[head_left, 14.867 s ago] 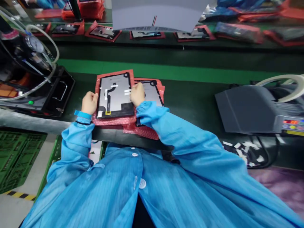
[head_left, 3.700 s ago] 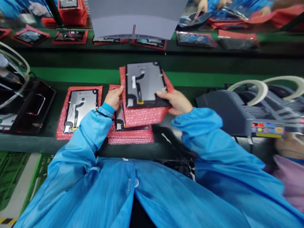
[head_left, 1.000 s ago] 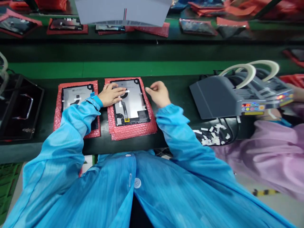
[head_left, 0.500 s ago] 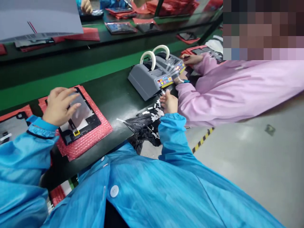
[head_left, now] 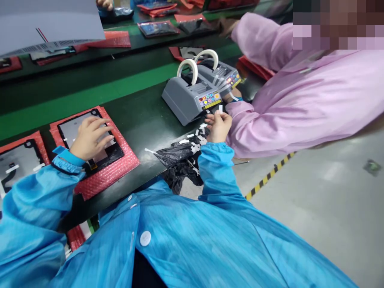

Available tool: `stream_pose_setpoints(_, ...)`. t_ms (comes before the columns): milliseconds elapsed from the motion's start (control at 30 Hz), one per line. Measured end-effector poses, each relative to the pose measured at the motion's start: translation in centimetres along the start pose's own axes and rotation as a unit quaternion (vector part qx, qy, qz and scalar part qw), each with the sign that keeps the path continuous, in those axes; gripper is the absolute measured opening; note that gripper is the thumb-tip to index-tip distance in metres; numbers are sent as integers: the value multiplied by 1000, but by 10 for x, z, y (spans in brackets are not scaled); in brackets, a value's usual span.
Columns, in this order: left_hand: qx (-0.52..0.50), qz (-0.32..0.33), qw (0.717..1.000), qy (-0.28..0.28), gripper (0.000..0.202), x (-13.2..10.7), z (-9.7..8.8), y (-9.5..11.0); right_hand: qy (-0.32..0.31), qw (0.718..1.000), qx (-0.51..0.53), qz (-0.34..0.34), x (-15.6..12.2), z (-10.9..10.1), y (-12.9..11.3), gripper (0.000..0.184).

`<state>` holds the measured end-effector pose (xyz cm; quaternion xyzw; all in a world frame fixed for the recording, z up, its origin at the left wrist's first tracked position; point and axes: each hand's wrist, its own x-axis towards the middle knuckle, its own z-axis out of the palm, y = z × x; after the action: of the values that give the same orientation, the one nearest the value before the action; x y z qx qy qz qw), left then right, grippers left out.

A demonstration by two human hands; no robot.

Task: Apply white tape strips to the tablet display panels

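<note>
My left hand [head_left: 90,137] lies flat with fingers spread on a grey tablet back panel [head_left: 72,128] that rests on red bubble wrap [head_left: 105,178]. My right hand [head_left: 218,125] is by the front of the grey tape dispenser [head_left: 187,96], fingers pinched on a small white tape strip [head_left: 220,109]. A second panel [head_left: 16,164] on red wrap lies to the left.
A person in a pink coat [head_left: 300,96] leans on the bench just right of the dispenser. A black bag with white tape scraps [head_left: 180,154] hangs at the bench edge. A green conveyor strip [head_left: 90,96] runs behind, with more wrapped panels [head_left: 157,28] beyond.
My right hand rose from the scrap bag to the dispenser's outlet and now pinches a tape strip. The left hand stays on the panel. The person in pink leaned closer.
</note>
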<state>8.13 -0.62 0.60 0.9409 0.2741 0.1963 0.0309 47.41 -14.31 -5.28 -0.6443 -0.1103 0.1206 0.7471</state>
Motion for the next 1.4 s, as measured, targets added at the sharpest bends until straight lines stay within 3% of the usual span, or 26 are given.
stream_pose_setpoints(300,-43,12,999,-13,36,4,17,4,33,999,-40,-7,14,4,-1,38)
stream_pose_setpoints(400,-72,1,997,-14,34,4,16,6,37,995,-73,-59,12,1,0,40)
stream_pose_setpoints(500,-123,-18,992,-12,33,4,11,18,23,983,-114,-141,-12,2,-10,42)
stream_pose_setpoints(567,-172,-46,984,-10,35,4,8,31,-53,978,-116,-165,-43,9,-22,45)
stream_pose_setpoints(633,-220,-82,972,-6,39,7,6,46,-190,968,-89,-139,-80,24,-34,50)
stream_pose_setpoints(733,-267,-119,956,-1,43,12,6,57,-391,918,-35,-61,-131,58,-47,54)
stream_pose_setpoints(867,-283,-154,947,3,39,6,5,49,-520,854,-9,12,-168,104,-46,56)
stream_pose_setpoints(967,-278,-204,938,23,38,-7,4,37,-549,835,-12,44,-174,127,-39,55)
stream_pose_setpoints(1100,-281,-256,924,47,40,-19,4,25,-545,836,-9,66,-172,143,-33,54)
stream_pose_setpoints(1267,-294,-262,918,44,43,-20,6,18,-567,819,-14,86,-176,156,-28,54)
stream_pose_setpoints(1400,-274,-271,922,35,40,-17,14,10,-546,831,-15,109,-176,166,-16,55)
